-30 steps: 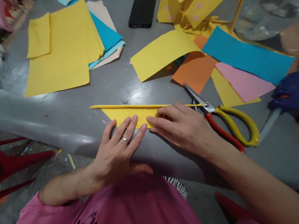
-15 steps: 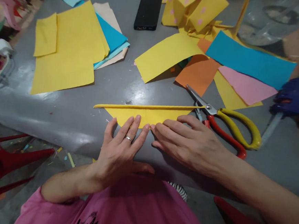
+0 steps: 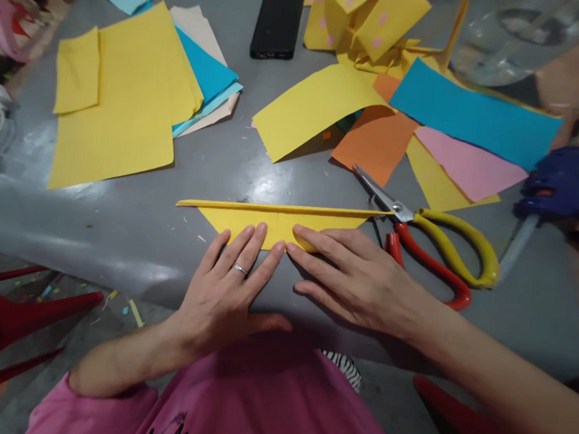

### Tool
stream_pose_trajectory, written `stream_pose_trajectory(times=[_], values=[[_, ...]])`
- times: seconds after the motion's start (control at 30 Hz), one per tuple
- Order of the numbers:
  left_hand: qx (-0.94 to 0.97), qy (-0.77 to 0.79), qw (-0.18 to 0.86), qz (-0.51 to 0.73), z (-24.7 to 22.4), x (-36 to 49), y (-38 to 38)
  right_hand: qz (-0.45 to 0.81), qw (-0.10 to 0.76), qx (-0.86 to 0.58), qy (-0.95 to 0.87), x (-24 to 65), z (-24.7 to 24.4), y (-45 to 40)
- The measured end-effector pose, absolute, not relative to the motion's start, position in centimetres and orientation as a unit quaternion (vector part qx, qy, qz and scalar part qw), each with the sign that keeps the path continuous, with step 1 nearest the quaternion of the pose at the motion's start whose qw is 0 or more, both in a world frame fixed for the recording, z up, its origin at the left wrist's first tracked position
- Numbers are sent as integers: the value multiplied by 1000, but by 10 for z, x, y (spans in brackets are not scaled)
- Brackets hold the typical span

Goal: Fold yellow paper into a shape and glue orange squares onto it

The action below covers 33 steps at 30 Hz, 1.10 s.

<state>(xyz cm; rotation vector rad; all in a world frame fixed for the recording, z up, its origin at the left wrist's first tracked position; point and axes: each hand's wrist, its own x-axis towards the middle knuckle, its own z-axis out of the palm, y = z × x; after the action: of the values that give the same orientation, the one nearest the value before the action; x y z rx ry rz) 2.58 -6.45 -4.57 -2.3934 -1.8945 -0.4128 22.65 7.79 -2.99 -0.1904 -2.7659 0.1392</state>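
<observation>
The folded yellow paper (image 3: 280,222) lies left of the scissors (image 3: 403,213), its rim end at their pivot. It is pressed by the left hand (image 3: 217,301), fingers spread, and, nearer the scissors, the right hand (image 3: 369,280), fingers slightly apart. Uneven pressure could skew the crease; nudged scissors could snag the rim.

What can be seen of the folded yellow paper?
The folded yellow paper, matte-looking, has slanted ends and a narrow folded strip along its far edge. It lies on the grey table, fingers of the left hand and right hand on its near part. The strip's right tip reaches the scissors; contact is unclear.
</observation>
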Motion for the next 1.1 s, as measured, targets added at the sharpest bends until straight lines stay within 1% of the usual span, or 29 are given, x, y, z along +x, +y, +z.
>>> stream_pose_trajectory(times=[0.2,0.47,0.7,0.87,1.0,1.1], values=[[-797,-587,37,-138,-44,23,-59,66,176,-70,-980,227,-33,79],[-793,-591,53,-142,-46,25,-58,74,180,-68,-979,227,-32,80],[-785,-600,70,-135,-45,26,-58,15,162,-83,-983,227,-23,75],[-783,-603,69,-137,-42,26,-59,-33,147,-107,-983,248,-15,74],[-786,-602,67,-125,-42,26,-60,-42,152,-131,-979,257,-9,71],[-785,-601,72,-129,-45,26,-60,-14,164,-133,-977,247,-11,64]])
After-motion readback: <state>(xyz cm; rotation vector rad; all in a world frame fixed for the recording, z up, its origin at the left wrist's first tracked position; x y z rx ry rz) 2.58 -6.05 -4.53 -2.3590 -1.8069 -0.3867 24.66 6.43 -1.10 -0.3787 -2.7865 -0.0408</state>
